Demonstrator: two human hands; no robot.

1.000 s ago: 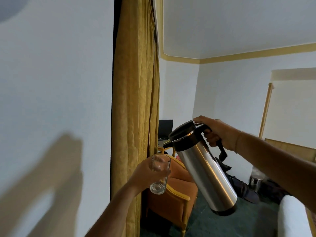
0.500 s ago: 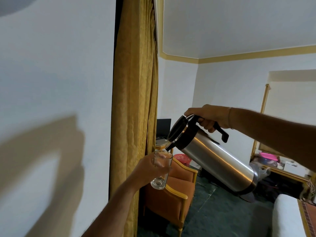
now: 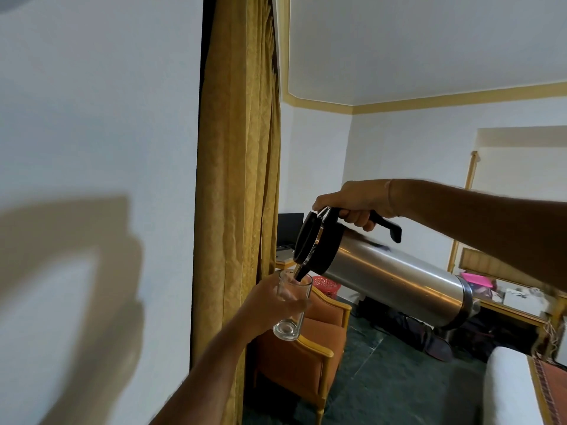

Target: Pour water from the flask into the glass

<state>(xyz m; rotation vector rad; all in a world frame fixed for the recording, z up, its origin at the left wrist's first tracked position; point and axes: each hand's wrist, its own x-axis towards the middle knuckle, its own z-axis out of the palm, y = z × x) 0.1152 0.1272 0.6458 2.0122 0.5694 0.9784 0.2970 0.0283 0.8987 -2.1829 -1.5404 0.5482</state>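
Note:
A tall steel flask [image 3: 395,280] with a black lid and handle is tipped almost level in mid-air, its bottom to the right. My right hand [image 3: 352,204] grips its black handle from above. The black spout sits just inside the rim of a clear glass [image 3: 291,305], which my left hand [image 3: 267,305] holds upright from the left side. The glass looks nearly empty; I cannot make out a stream of water.
A gold curtain [image 3: 239,179] hangs just left of the glass beside a white wall. Below stands an orange wooden armchair [image 3: 306,348]. A white bed edge [image 3: 506,391] is at lower right, a cluttered table [image 3: 515,302] behind the flask, dark green floor beneath.
The flask has swung from hanging nearly upright to almost level, and its spout has come down into the glass's rim. The glass has stayed nearly in place.

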